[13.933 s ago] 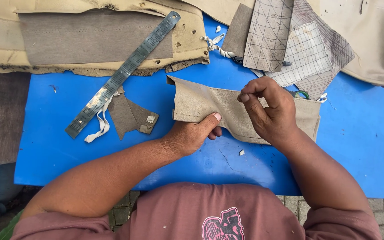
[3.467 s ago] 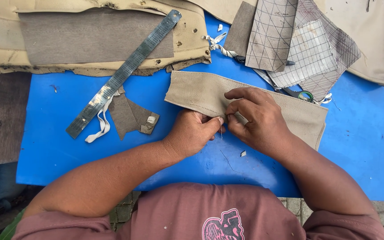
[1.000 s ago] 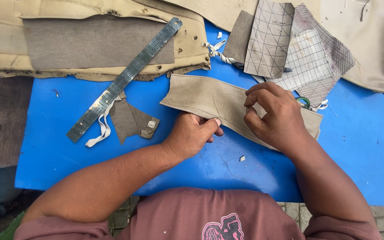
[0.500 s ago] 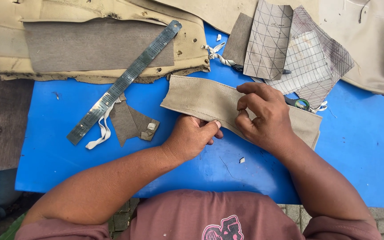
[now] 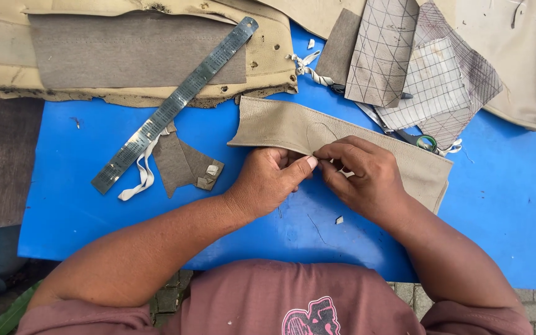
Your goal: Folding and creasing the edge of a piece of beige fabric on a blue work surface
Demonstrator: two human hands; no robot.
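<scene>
A long tan strip of leather-like material (image 5: pixel 280 124) lies across the middle of the blue table (image 5: pixel 504 211). My left hand (image 5: pixel 268 183) pinches its near edge with the thumb on top. My right hand (image 5: pixel 361 177) rests on the strip beside it, fingertips meeting the left thumb at the same spot on the edge. What the fingers hold between them, if anything besides the strip, is hidden.
A steel ruler (image 5: pixel 175 105) lies diagonally at the left, with small brown scraps (image 5: pixel 184 164) and a white strap (image 5: pixel 141 180) below it. A large tan and grey panel (image 5: pixel 131 49) fills the back left. Gridded fabric pieces (image 5: pixel 404 56) and scissors (image 5: pixel 423 142) lie at the back right.
My right hand has slid left along the strip until its fingertips meet my left thumb. The strip lies a little flatter. The left hand has hardly moved.
</scene>
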